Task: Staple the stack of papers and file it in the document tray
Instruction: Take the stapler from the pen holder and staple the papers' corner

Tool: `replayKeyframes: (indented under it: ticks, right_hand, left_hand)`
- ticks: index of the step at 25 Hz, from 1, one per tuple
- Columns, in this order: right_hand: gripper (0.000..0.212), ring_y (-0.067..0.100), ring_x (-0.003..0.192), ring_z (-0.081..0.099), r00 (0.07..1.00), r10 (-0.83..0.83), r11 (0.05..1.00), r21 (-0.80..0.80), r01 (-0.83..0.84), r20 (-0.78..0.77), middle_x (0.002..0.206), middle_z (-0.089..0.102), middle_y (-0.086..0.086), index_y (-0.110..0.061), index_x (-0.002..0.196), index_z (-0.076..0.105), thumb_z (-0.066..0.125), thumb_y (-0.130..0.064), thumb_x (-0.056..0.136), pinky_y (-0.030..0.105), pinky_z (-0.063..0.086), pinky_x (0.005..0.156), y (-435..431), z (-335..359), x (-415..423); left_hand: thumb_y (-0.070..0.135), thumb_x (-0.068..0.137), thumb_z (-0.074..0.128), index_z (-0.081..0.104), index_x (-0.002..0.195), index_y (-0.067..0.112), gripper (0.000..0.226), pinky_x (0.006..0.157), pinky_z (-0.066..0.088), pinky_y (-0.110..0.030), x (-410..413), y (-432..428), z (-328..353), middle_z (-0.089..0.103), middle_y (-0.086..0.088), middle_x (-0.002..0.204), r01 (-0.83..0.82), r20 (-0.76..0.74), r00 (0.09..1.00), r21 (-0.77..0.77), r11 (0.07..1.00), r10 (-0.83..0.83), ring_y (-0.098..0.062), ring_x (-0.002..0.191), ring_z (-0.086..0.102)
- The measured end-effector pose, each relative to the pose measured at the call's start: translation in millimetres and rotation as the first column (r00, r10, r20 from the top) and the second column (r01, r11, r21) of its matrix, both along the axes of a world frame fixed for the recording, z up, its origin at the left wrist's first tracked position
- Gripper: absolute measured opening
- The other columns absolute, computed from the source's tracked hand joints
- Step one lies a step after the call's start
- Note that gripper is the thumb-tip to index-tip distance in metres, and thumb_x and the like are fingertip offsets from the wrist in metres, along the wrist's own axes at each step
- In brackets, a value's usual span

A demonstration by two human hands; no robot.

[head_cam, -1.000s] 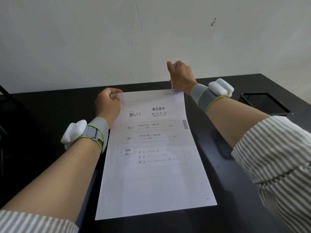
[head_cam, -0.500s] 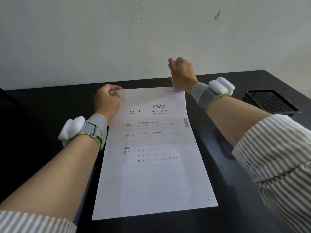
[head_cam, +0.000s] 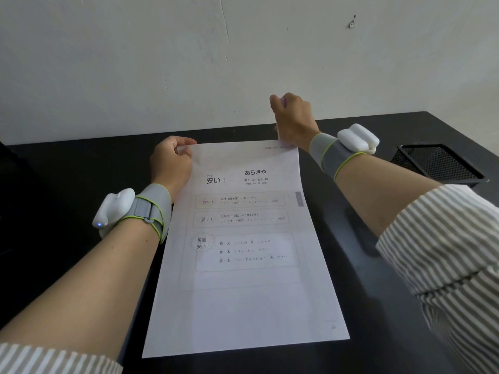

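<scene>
A white stack of papers (head_cam: pixel 243 287) with printed Japanese text lies lengthwise on the black desk (head_cam: pixel 67 171). My left hand (head_cam: pixel 170 163) pinches the stack's far left corner. My right hand (head_cam: pixel 293 120) is closed around a pale purple stapler (head_cam: pixel 282 101) at the far right corner; only slivers of the stapler show above and below the fingers. The black mesh document tray (head_cam: pixel 440 163) sits at the desk's right edge, beyond my right forearm.
A plain pale wall rises just behind the desk's far edge. Both wrists carry grey bands with white sensor units. Striped sleeves fill the lower corners. The desk's front left edge drops off under my left forearm.
Both hands stay on the stack's far corners. The view has shifted slightly, and the tray has slid further toward the right side of the picture.
</scene>
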State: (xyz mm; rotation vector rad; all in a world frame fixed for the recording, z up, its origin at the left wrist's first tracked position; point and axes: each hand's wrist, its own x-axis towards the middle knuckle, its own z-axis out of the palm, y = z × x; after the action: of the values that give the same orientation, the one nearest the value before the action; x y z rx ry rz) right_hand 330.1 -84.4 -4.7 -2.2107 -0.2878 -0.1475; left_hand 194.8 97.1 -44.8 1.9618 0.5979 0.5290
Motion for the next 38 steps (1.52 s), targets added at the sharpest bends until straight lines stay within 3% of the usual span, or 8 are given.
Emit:
replayKeyframes:
  ticks: [3, 7, 12, 16, 20, 26, 33, 38]
  right_hand:
    - [0.028, 0.024, 0.061, 0.062, 0.999, 0.031, 0.999, -0.033, -0.032, -0.035, 0.067, 0.054, 0.002, -0.014, 0.072, 0.043, 0.038, -0.034, 0.092, 0.024, 0.044, 0.053, -1, 3, 1]
    - [0.027, 0.021, 0.065, 0.066, 0.997, 0.029, 1.000, 0.013, -0.028, -0.067, 0.074, 0.057, 0.003, -0.011, 0.082, 0.048, 0.041, -0.035, 0.092, 0.030, 0.050, 0.068, -2, 7, 2]
    - [0.030, 0.024, 0.072, 0.067, 0.995, -0.071, 0.996, 0.056, 0.076, -0.076, 0.052, 0.055, 0.001, -0.015, 0.071, 0.043, 0.037, -0.037, 0.090, 0.031, 0.052, 0.067, -7, 15, 0]
    - [0.030, 0.031, 0.086, 0.067, 0.990, -0.113, 0.993, 0.013, 0.115, -0.084, 0.063, 0.060, 0.006, -0.020, 0.065, 0.040, 0.032, -0.039, 0.087, 0.043, 0.056, 0.082, -15, 20, -8]
    - [0.032, 0.031, 0.083, 0.057, 0.986, -0.136, 0.989, -0.078, 0.128, -0.100, 0.087, 0.061, 0.010, -0.013, 0.080, 0.050, 0.030, -0.037, 0.088, 0.035, 0.049, 0.075, -24, 23, -18]
    - [0.031, 0.032, 0.082, 0.053, 0.986, -0.142, 0.980, -0.151, 0.127, -0.091, 0.079, 0.055, 0.008, -0.010, 0.088, 0.050, 0.029, -0.033, 0.088, 0.031, 0.041, 0.070, -35, 40, -37]
    - [0.032, 0.031, 0.080, 0.057, 0.987, -0.150, 0.985, -0.099, 0.143, -0.064, 0.083, 0.059, 0.010, -0.012, 0.076, 0.049, 0.029, -0.033, 0.089, 0.037, 0.052, 0.077, -64, 72, -61]
    - [0.029, 0.030, 0.078, 0.066, 0.979, -0.181, 0.982, 0.031, 0.185, -0.095, 0.042, 0.060, 0.003, -0.012, 0.067, 0.048, 0.030, -0.026, 0.084, 0.037, 0.057, 0.071, -107, 102, -75]
  left_hand:
    - [0.008, 0.091, 0.045, 0.063, 0.103, 0.017, 0.023, 0.080, 0.047, -0.031, 0, 1, 0, 0.062, -0.006, 0.107, -0.003, 0.005, 1.000, -0.002, 1.000, 0.003, -0.022, 0.098, 0.058]
    - [0.008, 0.092, 0.044, 0.060, 0.099, 0.021, 0.022, 0.079, 0.048, -0.032, 0, 1, 1, 0.060, -0.004, 0.107, -0.004, 0.009, 1.000, -0.027, 1.000, 0.004, -0.020, 0.097, 0.056]
    - [0.008, 0.092, 0.044, 0.058, 0.093, 0.025, 0.022, 0.084, 0.050, -0.035, -5, 0, 6, 0.060, -0.004, 0.106, -0.033, 0.011, 0.999, -0.048, 0.998, 0.034, -0.021, 0.097, 0.057]
    - [0.008, 0.091, 0.044, 0.061, 0.096, 0.022, 0.023, 0.085, 0.051, -0.035, -12, 0, 12, 0.063, -0.009, 0.112, -0.052, 0.038, 0.998, -0.048, 0.997, 0.053, -0.025, 0.101, 0.059]
    - [0.008, 0.090, 0.046, 0.062, 0.098, 0.019, 0.022, 0.084, 0.051, -0.035, -20, -3, 22, 0.065, -0.009, 0.107, -0.071, 0.086, 0.993, -0.052, 0.996, 0.075, -0.024, 0.094, 0.059]
    - [0.009, 0.090, 0.046, 0.059, 0.089, 0.024, 0.020, 0.073, 0.044, -0.026, -32, -11, 42, 0.060, -0.002, 0.097, -0.093, 0.147, 0.984, -0.062, 0.994, 0.102, -0.018, 0.086, 0.055]
    - [0.010, 0.090, 0.046, 0.058, 0.088, 0.026, 0.020, 0.074, 0.042, -0.025, -42, -35, 69, 0.060, 0.000, 0.096, -0.085, 0.189, 0.978, -0.026, 0.996, 0.088, -0.018, 0.087, 0.054]
    - [0.007, 0.089, 0.045, 0.061, 0.090, 0.026, 0.024, 0.076, 0.042, -0.023, -42, -61, 84, 0.061, 0.001, 0.098, -0.037, 0.230, 0.972, -0.013, 0.999, 0.039, -0.017, 0.088, 0.055]
